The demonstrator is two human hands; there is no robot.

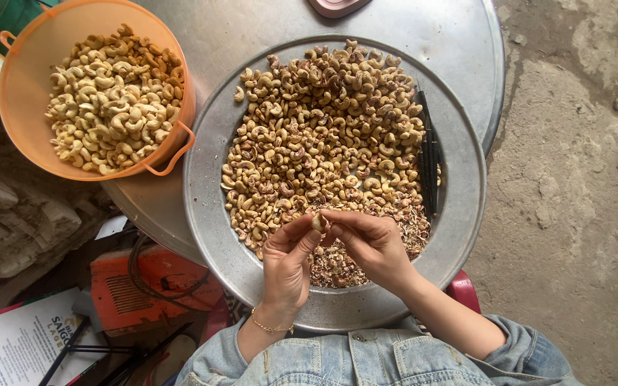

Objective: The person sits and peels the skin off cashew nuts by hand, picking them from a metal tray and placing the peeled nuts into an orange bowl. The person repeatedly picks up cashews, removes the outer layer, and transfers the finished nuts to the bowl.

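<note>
- I see one cashew kernel point(317, 222) pinched between both hands, just above the near side of the round metal tray point(459, 214).
- My left hand point(287, 261) has its fingers point(303, 230) clenched on the kernel from the left. A thin gold bracelet point(272, 327) sits on that wrist.
- My right hand point(373, 243) meets it from the right, its fingers point(337, 218) closed on the same kernel, tips nearly touching those of the left.
- Kernel mostly hidden by the fingertips; only a small pale patch shows. I cannot tell which way its long axis or curved back points.
- Handling, my judgement: very light, rigid but brittle, liable to snap across the curve if squeezed hard. The papery skin is likely flaky and loose. Best gripped at the two ends or across the thick belly, with light pressure.
- Directly beneath the hands lies a patch of reddish skin flakes point(337, 261) on the tray.
- The rest of the tray carries a wide heap of unpeeled cashews point(323, 136), brown-speckled, lying at all angles.
- A dark, slim tool point(429, 157) lies along the heap's right edge, running near to far.
- The tray rests on a round metal worktop point(423, 28).
- An orange plastic basket point(16, 86) at the far left holds paler, cleaner kernels point(112, 96), well apart from the hands.
- Denim sleeves at the lower edge.
</note>
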